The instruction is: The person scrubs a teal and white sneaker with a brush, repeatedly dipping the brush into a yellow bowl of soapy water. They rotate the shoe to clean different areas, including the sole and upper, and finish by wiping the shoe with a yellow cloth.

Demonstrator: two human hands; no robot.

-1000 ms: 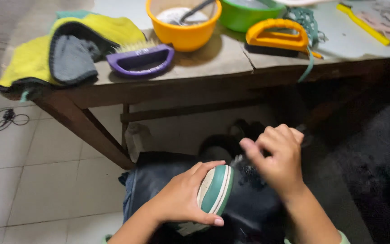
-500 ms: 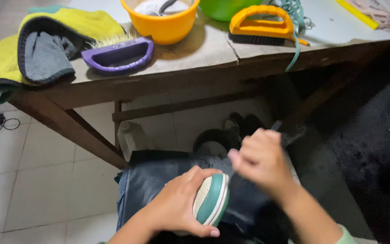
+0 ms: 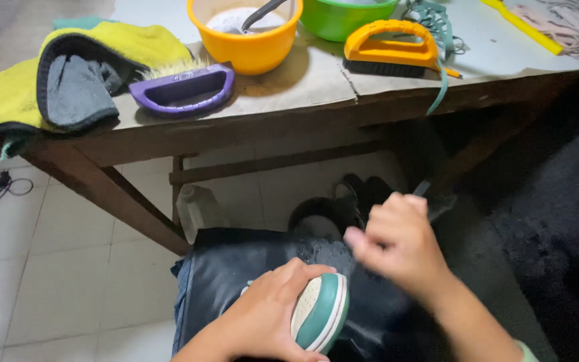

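Left hand (image 3: 269, 315) cups shoe (image 3: 319, 312) — right hand (image 3: 396, 238) loosely fisted.

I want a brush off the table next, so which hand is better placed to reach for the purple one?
Probably the right hand: it looks free, while the left hand grips the shoe. The purple brush lies left, though.

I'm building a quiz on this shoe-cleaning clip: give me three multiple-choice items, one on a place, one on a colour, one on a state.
1. Where does the purple brush lie?
A. on the table
B. on the floor
C. in the green bowl

2. What colour is the bowl holding the utensil?
A. red
B. orange
C. white

3. What is the left hand doing?
A. resting empty
B. gripping the shoe
C. lifting a brush

Answers: 1 A, it rests on the tabletop beside the yellow cloth; 2 B, the handle sticks out of the orange one; 3 B, fingers wrap the green-and-white sole.
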